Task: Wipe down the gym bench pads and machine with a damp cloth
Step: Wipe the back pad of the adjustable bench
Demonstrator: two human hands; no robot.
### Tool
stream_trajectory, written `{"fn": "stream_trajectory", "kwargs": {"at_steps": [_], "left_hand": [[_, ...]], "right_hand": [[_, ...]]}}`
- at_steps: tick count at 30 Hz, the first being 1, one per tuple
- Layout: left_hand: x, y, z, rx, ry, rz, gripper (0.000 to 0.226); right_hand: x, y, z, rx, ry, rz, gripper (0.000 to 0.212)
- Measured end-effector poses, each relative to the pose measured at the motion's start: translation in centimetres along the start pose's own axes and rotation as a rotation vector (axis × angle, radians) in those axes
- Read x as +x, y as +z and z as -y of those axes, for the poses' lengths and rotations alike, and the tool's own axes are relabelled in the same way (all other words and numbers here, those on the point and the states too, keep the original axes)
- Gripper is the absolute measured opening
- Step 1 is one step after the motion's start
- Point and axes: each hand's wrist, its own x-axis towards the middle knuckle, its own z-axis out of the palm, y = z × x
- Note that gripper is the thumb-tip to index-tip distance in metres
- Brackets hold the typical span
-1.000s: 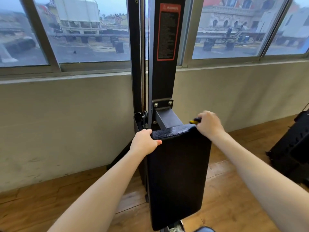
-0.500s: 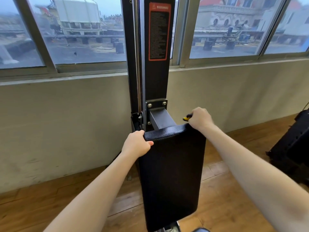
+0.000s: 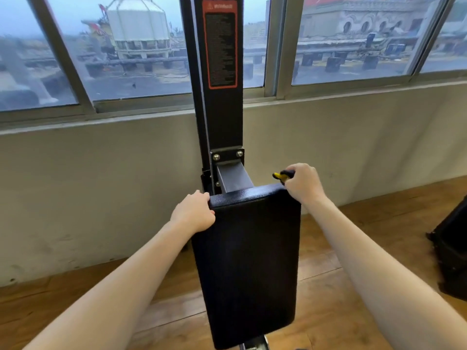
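The bench pad point(image 3: 246, 261) was black with a fine pebbled grain along its top edge. The machine's upright column point(image 3: 225, 117) was black too, carrying a warning label point(image 3: 219, 46) bordered in red with pale text on black. The bracket point(image 3: 233, 176) behind the pad was grey. A yellow-and-black object point(image 3: 281, 176) showed in the right hand point(image 3: 303, 184). The floor point(image 3: 328, 311) was warm brown wood, the wall point(image 3: 101, 193) dull beige.

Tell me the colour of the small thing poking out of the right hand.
Yellow with a black part, seen in the head view: the small yellow-and-black object held in the right hand.
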Motion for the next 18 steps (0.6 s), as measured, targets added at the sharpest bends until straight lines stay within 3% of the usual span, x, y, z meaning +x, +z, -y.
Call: {"fn": "stream_trajectory", "kwargs": {"at_steps": [3,5,9,15,18], "left_hand": [[0.4,-0.1,-3.0,0.077,0.136,-0.007,0.050],[0.3,0.2,-5.2,0.063,0.245,-0.028,0.053],[1.1,0.9,-7.1,0.037,0.368,-0.027,0.060],[3.8,0.7,-9.6,0.062,0.394,0.014,0.059],[4.9,1.1,-11.4,0.073,0.391,0.055,0.058]], "right_hand": [[-0.4,1.8,2.5,0.115,-0.268,0.158,0.015],[-0.4,2.7,1.7,0.086,-0.341,0.201,0.014],[-0.1,2.2,-1.6,0.368,-0.047,-0.092,0.011],[1.1,0.7,-7.0,0.508,0.373,-0.061,0.020],[0.5,-0.7,-9.1,0.688,0.465,-0.110,0.013]]}}
